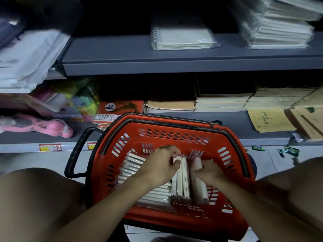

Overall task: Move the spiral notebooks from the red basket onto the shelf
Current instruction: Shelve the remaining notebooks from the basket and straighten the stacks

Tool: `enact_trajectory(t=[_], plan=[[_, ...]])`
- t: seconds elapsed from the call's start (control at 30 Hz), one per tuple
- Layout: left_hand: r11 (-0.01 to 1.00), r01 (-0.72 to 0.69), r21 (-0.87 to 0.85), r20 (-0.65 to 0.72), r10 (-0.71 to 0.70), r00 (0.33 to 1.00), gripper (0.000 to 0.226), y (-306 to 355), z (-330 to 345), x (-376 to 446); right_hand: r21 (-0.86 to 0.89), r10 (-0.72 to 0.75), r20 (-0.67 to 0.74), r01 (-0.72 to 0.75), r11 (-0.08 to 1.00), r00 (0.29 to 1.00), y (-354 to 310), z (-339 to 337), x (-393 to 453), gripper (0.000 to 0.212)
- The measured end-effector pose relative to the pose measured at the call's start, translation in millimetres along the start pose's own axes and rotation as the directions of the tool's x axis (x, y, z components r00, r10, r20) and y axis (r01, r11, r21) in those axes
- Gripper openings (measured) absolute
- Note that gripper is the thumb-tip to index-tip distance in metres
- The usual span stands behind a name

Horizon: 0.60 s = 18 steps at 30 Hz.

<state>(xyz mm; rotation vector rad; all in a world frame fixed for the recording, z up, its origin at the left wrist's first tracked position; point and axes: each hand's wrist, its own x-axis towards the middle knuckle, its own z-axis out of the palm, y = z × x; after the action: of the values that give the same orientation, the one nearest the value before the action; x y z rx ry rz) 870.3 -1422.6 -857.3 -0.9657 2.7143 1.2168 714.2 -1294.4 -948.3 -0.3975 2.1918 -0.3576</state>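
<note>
The red basket [174, 135] stands on the floor between my knees and holds several white spiral notebooks [153, 194] in clear wrap, some flat at the left, some on edge. My left hand [160, 165] grips the far end of the upright notebooks [182, 182] in the middle. My right hand [208, 172] pinches the far end of another upright bundle [199, 189] just to the right. On the grey upper shelf [122, 55] lies a short pile of the same notebooks [181, 37], with a taller pile [277, 23] to its right.
The basket's black handle [78, 149] sticks out to the left. The lower shelf [232, 123] carries an orange A4 copy-paper pack [120, 107], brown notebooks [222, 100], yellow booklets [269, 121] and a pink toy [57, 126]. White bags [28, 62] hang at upper left.
</note>
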Motion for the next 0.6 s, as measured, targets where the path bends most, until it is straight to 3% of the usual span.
enact_trajectory(t=[0.03, 0.1, 0.17, 0.33, 0.47, 0.6], plan=[[1.000, 0.005, -0.001, 0.004, -0.005, 1.000, 0.024, -0.8, -0.1, -0.4, -0.078, -0.022, -0.087, 0.015, 0.997, 0.996, 4.3, 0.1, 0.5, 0.020], [1.000, 0.019, -0.004, 0.014, -0.019, 1.000, 0.026, -3.4, -0.7, -1.4, -0.072, -0.002, -0.144, -0.009, 0.997, 0.990, 18.0, -5.5, 5.2, 0.010], [0.999, 0.036, -0.008, 0.014, -0.036, 0.999, 0.029, -8.0, -1.9, -3.8, -0.013, 0.053, -0.095, -0.055, 0.998, 0.994, 22.1, -15.4, 6.6, 0.004], [0.994, 0.074, -0.076, 0.022, -0.072, 0.997, 0.028, -11.7, -9.1, -10.9, 0.149, 0.050, -0.021, -0.046, 0.988, 0.999, 2.6, -61.7, -14.5, 0.023], [0.981, 0.112, -0.157, 0.050, -0.106, 0.993, 0.024, -10.1, -14.0, -14.9, 0.298, -0.064, 0.015, 0.056, 0.953, 0.998, -17.7, -118.8, -74.1, 0.012], [0.961, 0.121, -0.250, 0.010, -0.122, 0.992, 0.020, -5.6, -13.7, -19.2, 0.443, -0.218, -0.019, 0.203, 0.873, 0.976, -19.8, -157.7, -131.5, 0.016]])
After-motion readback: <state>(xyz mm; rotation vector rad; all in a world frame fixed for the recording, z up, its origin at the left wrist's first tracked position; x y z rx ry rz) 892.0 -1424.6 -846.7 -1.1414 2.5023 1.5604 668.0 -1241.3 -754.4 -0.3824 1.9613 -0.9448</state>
